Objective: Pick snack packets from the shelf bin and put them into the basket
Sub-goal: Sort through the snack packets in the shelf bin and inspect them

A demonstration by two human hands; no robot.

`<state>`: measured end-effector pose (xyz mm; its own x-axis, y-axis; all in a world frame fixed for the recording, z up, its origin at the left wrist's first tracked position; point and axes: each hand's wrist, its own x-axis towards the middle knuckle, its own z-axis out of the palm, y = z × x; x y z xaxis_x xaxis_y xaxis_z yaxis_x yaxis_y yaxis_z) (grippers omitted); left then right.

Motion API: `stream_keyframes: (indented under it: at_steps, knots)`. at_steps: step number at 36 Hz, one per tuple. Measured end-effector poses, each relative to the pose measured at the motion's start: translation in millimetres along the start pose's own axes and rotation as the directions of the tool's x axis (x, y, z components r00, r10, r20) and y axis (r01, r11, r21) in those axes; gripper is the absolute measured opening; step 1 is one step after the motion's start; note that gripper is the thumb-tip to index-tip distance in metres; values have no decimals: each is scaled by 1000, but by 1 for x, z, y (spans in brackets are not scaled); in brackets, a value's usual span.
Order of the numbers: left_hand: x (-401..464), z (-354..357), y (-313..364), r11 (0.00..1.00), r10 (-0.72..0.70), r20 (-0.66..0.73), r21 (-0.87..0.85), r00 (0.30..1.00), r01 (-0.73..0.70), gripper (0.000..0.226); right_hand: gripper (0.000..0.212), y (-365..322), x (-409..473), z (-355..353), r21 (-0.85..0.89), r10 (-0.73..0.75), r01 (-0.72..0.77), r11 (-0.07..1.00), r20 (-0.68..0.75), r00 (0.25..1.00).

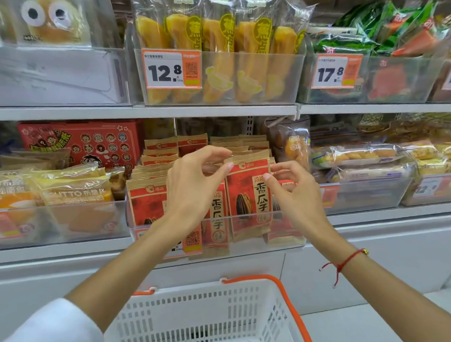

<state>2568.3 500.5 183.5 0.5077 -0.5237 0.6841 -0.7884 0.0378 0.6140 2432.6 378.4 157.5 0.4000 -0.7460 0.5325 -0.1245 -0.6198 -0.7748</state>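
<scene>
Red-and-brown snack packets stand in rows in a clear shelf bin [296, 242] on the middle shelf. One front packet [249, 193] stands a little higher than its neighbours. My left hand [192, 188] hovers at its upper left with fingers loosely curved; the thumb tip touches the packet's top corner and the index finger is apart above it. My right hand [294, 191] pinches the packet's right edge between thumb and index finger. The white basket [192, 290] with an orange handle [288, 303] sits below my arms, and no packets show in it.
Clear bins of yellow bread packs [73, 192] flank the snack bin on the left, pastry packs [356, 157] on the right. The upper shelf [212, 108] overhangs with tall yellow packs [217, 46] and price tags. A white cabinet front lies below.
</scene>
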Motion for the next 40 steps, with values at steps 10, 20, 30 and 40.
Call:
stream_keyframes:
  at_steps: [10, 20, 30, 40]
  knots:
    - [2, 2, -2, 934, 27, 206, 344, 978, -98, 22, 10, 13, 0, -5, -369, 80, -10, 929, 175, 981]
    - [5, -3, 5, 882, 70, 264, 435, 962, -183, 28, 25, 0, 19, -10, -268, 9, 31, 963, 147, 989]
    - [5, -11, -8, 722, 124, 324, 619, 938, -309, 40, 5, -38, 65, -3, -412, -76, 280, 867, 447, 892]
    - [18, -4, -10, 687, 90, 274, 679, 958, -259, 36, 9, -72, 71, -26, -455, 189, 259, 852, 728, 659]
